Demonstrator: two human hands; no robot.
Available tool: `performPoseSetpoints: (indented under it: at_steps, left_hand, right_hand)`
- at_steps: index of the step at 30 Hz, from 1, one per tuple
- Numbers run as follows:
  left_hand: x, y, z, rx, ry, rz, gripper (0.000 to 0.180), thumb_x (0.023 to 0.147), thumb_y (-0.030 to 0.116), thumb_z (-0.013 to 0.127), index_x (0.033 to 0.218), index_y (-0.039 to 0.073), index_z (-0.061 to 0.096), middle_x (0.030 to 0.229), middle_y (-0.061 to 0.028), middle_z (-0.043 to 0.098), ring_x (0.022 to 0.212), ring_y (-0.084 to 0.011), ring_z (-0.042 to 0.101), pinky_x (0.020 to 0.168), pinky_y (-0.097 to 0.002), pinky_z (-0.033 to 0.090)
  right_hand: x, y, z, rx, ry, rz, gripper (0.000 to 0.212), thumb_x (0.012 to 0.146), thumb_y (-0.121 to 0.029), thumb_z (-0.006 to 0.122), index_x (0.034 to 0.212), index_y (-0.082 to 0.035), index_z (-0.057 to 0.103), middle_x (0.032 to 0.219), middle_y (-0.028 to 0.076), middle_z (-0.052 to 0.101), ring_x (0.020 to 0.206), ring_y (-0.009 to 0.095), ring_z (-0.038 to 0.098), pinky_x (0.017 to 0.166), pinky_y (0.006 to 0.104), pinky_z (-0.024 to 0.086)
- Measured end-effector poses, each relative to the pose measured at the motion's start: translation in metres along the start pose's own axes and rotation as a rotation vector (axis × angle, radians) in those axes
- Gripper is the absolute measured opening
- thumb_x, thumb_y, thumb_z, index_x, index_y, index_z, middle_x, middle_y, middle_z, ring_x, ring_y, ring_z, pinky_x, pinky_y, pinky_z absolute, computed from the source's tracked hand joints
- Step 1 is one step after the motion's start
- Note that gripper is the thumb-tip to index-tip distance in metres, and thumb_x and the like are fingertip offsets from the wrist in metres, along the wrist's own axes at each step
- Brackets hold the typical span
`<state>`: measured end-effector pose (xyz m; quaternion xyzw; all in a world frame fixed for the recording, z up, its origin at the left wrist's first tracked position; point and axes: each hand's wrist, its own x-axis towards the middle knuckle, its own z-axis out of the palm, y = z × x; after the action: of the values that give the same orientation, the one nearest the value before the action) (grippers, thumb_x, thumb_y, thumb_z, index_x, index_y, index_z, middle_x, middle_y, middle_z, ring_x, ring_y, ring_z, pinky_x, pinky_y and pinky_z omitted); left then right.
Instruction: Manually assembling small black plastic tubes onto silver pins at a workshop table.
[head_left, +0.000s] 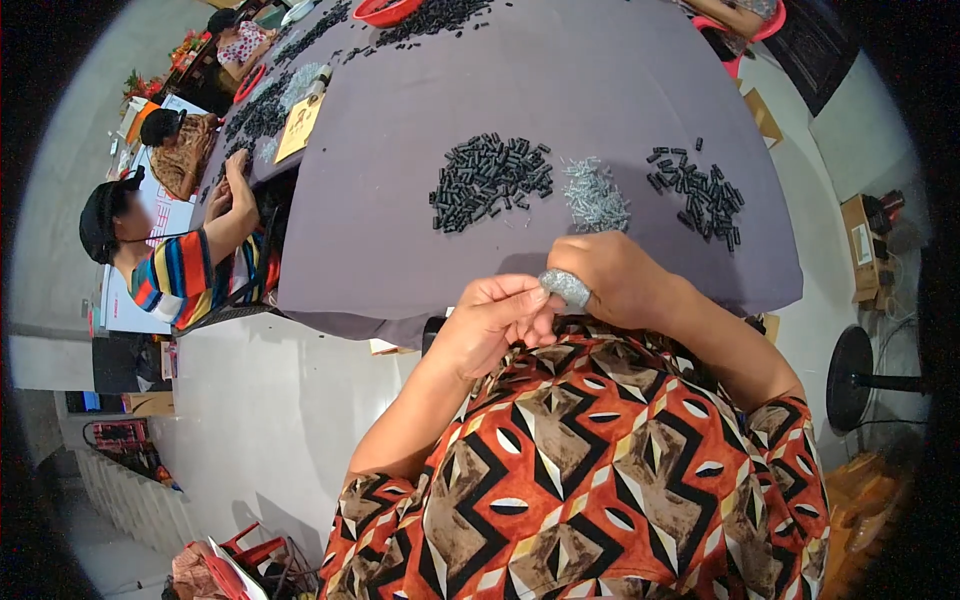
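Observation:
My two hands meet just off the table's near edge, in front of my patterned shirt. The fingers of my right hand [622, 281] are curled into a fist, and a shiny silver-grey wrap [566, 288] shows at its thumb side. It looks like tape around the thumb, though part of it is hidden. My left hand [498, 318] pinches the left end of this wrap between thumb and finger. Beyond my hands lie a heap of small black cylinders [488, 182], a pile of small clear-grey pieces [595, 194] and a smaller group of black cylinders [705, 192].
A grey cloth covers the table [400, 120]. Co-workers sit along the left side, the nearest person [190, 255] in a striped shirt. A red basin [388, 10] and more black pieces stand at the far end. A black round stand base [850, 378] is on the floor at right.

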<state>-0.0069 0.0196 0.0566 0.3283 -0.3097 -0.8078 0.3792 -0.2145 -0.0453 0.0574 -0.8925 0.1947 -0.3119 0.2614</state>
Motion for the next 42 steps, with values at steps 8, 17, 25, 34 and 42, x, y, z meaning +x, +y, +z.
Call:
performPoseSetpoints:
  at_steps: [8, 17, 25, 34, 42]
  left_hand:
    - [0.003, -0.002, 0.003, -0.016, 0.224, 0.110, 0.015, 0.093, 0.011, 0.063, 0.100, -0.001, 0.068, 0.091, -0.0131, 0.071, 0.078, -0.0170, 0.070, 0.072, -0.0285, 0.060]
    - [0.006, -0.010, 0.003, -0.037, 0.248, 0.114, 0.016, 0.094, 0.008, 0.060, 0.102, -0.004, 0.068, 0.098, -0.0125, 0.070, 0.088, -0.0160, 0.069, 0.075, -0.0278, 0.060]
    - [0.005, -0.005, 0.005, -0.031, 0.198, 0.061, 0.020, 0.096, 0.012, 0.059, 0.103, -0.004, 0.067, 0.097, -0.0111, 0.070, 0.086, -0.0165, 0.069, 0.076, -0.0281, 0.060]
    - [0.008, -0.009, 0.002, -0.092, 0.179, 0.054, 0.023, 0.096, 0.014, 0.059, 0.106, -0.006, 0.066, 0.099, -0.0123, 0.069, 0.087, -0.0179, 0.069, 0.076, -0.0301, 0.062]
    - [0.006, -0.008, -0.009, -0.214, 0.070, 0.066, 0.025, 0.099, 0.018, 0.054, 0.103, -0.004, 0.065, 0.101, -0.0159, 0.069, 0.093, -0.0265, 0.069, 0.084, -0.0432, 0.060]
  right_hand:
    - [-0.003, -0.012, 0.001, 0.110, 0.089, 0.208, 0.046, 0.080, -0.024, 0.074, 0.118, -0.003, 0.059, 0.096, 0.013, 0.060, 0.085, 0.033, 0.061, 0.073, 0.0387, 0.050]
    - [0.002, -0.015, 0.020, -0.191, 0.162, 0.089, 0.043, 0.069, -0.016, 0.074, 0.107, -0.003, 0.059, 0.096, 0.013, 0.059, 0.088, 0.033, 0.059, 0.075, 0.0415, 0.050]
    - [0.001, -0.014, 0.018, -0.095, 0.112, 0.094, 0.039, 0.067, -0.005, 0.071, 0.104, -0.002, 0.058, 0.095, 0.012, 0.059, 0.084, 0.033, 0.060, 0.071, 0.0407, 0.051]
    - [0.001, -0.013, 0.016, -0.141, 0.098, 0.114, 0.035, 0.067, -0.007, 0.070, 0.100, -0.003, 0.060, 0.091, 0.011, 0.060, 0.086, 0.032, 0.061, 0.071, 0.0401, 0.051]
    - [0.002, -0.014, 0.011, -0.109, 0.142, 0.082, 0.032, 0.071, -0.015, 0.072, 0.098, -0.003, 0.060, 0.088, 0.011, 0.060, 0.082, 0.032, 0.060, 0.070, 0.0400, 0.050]
